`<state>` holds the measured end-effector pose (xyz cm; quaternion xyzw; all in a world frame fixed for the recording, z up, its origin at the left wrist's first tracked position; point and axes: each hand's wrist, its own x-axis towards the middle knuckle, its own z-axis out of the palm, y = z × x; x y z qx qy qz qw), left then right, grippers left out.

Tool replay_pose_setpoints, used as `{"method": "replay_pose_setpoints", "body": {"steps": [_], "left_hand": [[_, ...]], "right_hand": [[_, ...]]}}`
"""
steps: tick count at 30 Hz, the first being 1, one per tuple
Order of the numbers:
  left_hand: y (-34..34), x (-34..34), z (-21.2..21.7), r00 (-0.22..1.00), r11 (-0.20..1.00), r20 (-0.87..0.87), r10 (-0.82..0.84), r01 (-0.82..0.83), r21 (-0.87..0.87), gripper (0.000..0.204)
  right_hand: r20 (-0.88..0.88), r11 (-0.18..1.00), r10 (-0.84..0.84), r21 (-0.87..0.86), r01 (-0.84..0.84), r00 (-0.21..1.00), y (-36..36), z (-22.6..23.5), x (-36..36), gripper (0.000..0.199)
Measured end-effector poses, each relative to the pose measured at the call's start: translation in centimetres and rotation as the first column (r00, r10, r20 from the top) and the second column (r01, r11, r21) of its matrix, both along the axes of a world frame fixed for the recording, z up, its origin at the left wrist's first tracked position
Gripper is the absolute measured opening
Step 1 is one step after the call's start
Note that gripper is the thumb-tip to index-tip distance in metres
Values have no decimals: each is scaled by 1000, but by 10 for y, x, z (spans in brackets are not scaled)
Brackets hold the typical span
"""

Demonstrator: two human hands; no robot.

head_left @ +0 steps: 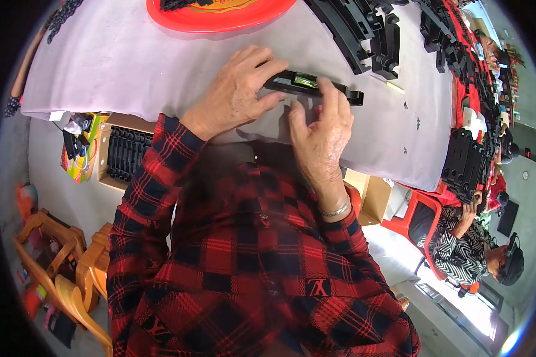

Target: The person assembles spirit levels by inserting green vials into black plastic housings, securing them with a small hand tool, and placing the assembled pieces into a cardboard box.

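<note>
A slim black spirit level [315, 87] with a yellow-green vial lies across the grey-white tabletop in front of me. My left hand [235, 89] is at its left end, the index finger along the far edge and the thumb by the near edge. With its fingers curled over the right part beside the vial, my right hand [326, 128] holds the level from the near side. The right thumb sits just below the near edge. Part of the level's right half is hidden under those fingers.
A red oval tray [220, 22] with black parts stands at the far edge. Long black plastic parts [345, 35] pile up at far right, near a small yellow stick [395, 87]. Cardboard boxes [104, 149] flank me below the table. A person [458, 244] sits on the right.
</note>
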<state>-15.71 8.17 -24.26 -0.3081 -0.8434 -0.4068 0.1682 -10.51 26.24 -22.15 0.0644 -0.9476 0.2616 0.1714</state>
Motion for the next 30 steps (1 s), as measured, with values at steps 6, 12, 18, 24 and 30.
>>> {"method": "replay_pose_setpoints", "body": {"steps": [6,12,18,24,30], "left_hand": [[2,0,1,1000,1000,26,-14,14,-5,43],[6,3,10,992,996,-114,61,-68,-65,39],[29,8,10,986,993,-165,-16,-3,-117,39],[32,10,6,992,991,-125,22,-38,-130,39],[33,7,6,990,984,-141,24,-49,-174,38]], "right_hand": [[86,985,68,150,-80,994,1,11,3,51],[94,989,99,100,-108,991,2,3,3,43],[96,993,98,51,-104,990,7,0,1,37],[69,987,140,-87,-134,988,19,0,-3,35],[229,946,198,-301,-124,953,32,17,-5,37]]}}
